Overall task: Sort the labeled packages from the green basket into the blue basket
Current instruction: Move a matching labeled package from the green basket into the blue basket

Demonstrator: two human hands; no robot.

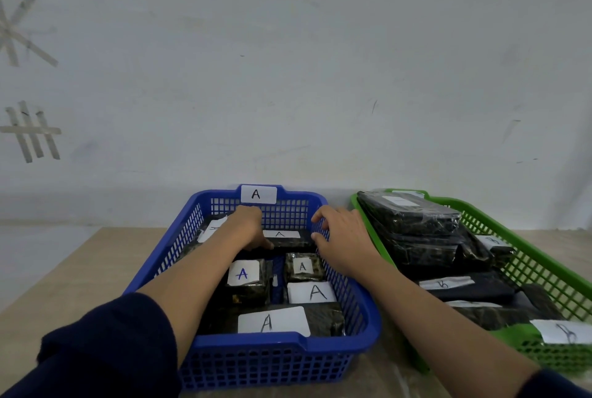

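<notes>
The blue basket (pixel 368 311) sits in the middle of the table with a white "A" tag (pixel 258 194) on its far rim. Inside lie several black wrapped packages with white "A" labels, such as the nearest one (pixel 274 320). At the basket's far end lies a long black package labeled A (pixel 283 238). My left hand (pixel 248 226) presses on its left end with the thumb on top. My right hand (pixel 344 237) reaches over the basket's right wall, with its thumb and curled fingers at the package's right end. The green basket (pixel 544 269) to the right holds several black packages, stacked high at the back (pixel 407 212).
The baskets stand side by side on a light wooden table (pixel 80 269) against a pale wall (pixel 288 77). Grey tape marks (pixel 30 131) are stuck on the wall at the left. A white label (pixel 565 332) hangs over the green basket's near rim.
</notes>
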